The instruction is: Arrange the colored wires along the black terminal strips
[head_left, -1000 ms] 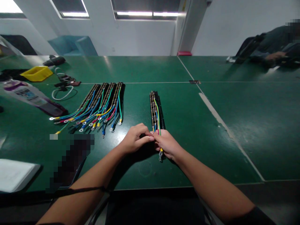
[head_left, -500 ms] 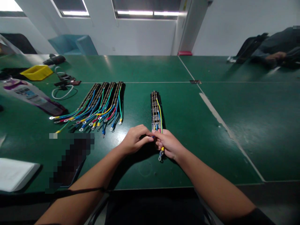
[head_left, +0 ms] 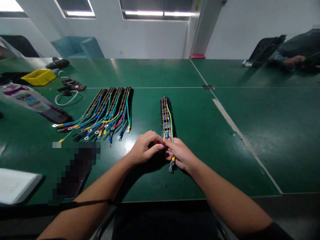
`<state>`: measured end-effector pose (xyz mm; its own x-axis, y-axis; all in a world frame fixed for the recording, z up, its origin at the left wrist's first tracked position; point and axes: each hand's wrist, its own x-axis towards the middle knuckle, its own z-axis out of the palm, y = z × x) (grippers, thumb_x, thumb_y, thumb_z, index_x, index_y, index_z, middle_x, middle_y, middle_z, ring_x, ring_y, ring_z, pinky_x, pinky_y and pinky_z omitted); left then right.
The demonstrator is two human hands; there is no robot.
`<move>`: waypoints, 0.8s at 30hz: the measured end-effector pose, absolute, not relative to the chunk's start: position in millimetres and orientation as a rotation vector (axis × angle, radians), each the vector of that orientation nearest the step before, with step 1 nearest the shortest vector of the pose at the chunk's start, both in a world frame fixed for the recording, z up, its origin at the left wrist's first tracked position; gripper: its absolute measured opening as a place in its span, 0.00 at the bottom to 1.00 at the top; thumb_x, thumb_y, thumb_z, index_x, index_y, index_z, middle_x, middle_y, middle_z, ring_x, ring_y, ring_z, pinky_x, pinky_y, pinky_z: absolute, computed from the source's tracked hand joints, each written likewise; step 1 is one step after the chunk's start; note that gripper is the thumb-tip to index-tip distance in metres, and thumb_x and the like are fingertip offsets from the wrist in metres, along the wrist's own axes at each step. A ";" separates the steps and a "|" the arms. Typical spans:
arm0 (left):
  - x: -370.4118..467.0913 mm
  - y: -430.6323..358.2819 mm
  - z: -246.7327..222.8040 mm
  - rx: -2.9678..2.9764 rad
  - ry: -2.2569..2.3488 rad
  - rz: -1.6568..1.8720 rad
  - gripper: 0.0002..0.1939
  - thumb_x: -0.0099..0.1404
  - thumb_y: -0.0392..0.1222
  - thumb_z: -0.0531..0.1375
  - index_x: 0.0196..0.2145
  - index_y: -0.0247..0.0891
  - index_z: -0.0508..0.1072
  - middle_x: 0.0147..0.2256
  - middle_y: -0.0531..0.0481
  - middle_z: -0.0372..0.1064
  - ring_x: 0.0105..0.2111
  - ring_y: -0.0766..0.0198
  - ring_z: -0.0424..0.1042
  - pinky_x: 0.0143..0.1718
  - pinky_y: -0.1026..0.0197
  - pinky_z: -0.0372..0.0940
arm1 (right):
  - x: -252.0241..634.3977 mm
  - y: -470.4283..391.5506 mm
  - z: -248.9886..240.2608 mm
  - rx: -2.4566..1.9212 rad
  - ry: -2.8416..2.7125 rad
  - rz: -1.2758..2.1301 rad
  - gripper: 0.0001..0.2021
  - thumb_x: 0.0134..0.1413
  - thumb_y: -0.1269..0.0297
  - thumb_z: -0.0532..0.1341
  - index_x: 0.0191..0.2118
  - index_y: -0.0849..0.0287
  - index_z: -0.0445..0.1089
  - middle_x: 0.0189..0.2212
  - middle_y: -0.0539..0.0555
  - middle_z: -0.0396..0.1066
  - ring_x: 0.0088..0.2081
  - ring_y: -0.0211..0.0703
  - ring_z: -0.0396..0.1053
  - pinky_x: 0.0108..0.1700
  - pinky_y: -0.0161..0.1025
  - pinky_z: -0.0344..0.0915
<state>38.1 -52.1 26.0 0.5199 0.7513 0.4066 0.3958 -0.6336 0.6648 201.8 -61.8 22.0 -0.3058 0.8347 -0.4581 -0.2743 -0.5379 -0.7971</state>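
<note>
At the centre of a green worktop [head_left: 237, 160], two bare hands meet over the wires [head_left: 172, 133] of a black strip [head_left: 165, 115].
The strip points away toward twelve o'clock, its far end beyond the fingers; the right hand [head_left: 180, 154] has its grip closed around the wires, whose ring ends [head_left: 171, 166] stick out toward six o'clock. The left hand [head_left: 146, 146] comes in from the left with a narrow grip, its fingertips at the right thumb; whether it pinches a wire cannot be told. Toward nine o'clock, four similar strips [head_left: 124, 101] lie side by side, coloured wires fanned toward the wearer, with a bottle [head_left: 36, 101] farther left. A phone [head_left: 75, 176], partly blurred out, lies at eight o'clock, and a yellow tray [head_left: 40, 77] at ten. At two o'clock, a person [head_left: 300, 46] is at the far edge.
</note>
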 end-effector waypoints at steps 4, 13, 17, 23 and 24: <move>40.4 -51.5 24.6 2.261 0.957 0.931 0.11 0.66 0.44 0.55 0.32 0.35 0.70 0.31 0.49 0.69 0.33 0.64 0.67 0.36 0.61 0.60 | 200.8 -62.3 22.3 -1.184 -0.788 1.906 0.15 0.47 0.56 0.65 0.27 0.61 0.61 0.15 0.41 0.51 0.14 0.25 0.45 0.14 0.26 0.45; 46.2 -51.0 25.8 2.080 1.057 0.859 0.14 0.67 0.47 0.53 0.29 0.34 0.66 0.26 0.52 0.66 0.27 0.67 0.64 0.30 0.65 0.58 | 199.1 -63.3 20.5 -1.213 -0.836 1.838 0.15 0.45 0.58 0.66 0.26 0.60 0.60 0.17 0.42 0.55 0.14 0.25 0.46 0.13 0.26 0.47; 41.6 -53.1 26.2 2.119 0.995 0.868 0.13 0.67 0.47 0.54 0.32 0.34 0.68 0.29 0.50 0.68 0.30 0.66 0.66 0.33 0.64 0.60 | 200.1 -63.8 24.1 -1.194 -0.762 1.884 0.15 0.45 0.58 0.66 0.27 0.60 0.61 0.15 0.41 0.52 0.14 0.25 0.46 0.14 0.26 0.44; 39.5 -53.9 23.9 2.186 0.950 0.896 0.12 0.66 0.46 0.54 0.33 0.34 0.68 0.29 0.50 0.68 0.30 0.66 0.65 0.33 0.63 0.59 | 200.3 -63.3 22.4 -1.176 -0.758 1.890 0.14 0.45 0.58 0.66 0.28 0.60 0.61 0.15 0.41 0.52 0.14 0.25 0.46 0.14 0.26 0.45; 40.4 -53.4 23.0 2.177 0.957 0.901 0.12 0.66 0.47 0.54 0.32 0.34 0.68 0.29 0.50 0.67 0.29 0.66 0.65 0.33 0.63 0.59 | 200.0 -63.3 21.5 -1.179 -0.773 1.883 0.15 0.45 0.57 0.66 0.28 0.61 0.61 0.15 0.41 0.53 0.14 0.25 0.47 0.14 0.26 0.45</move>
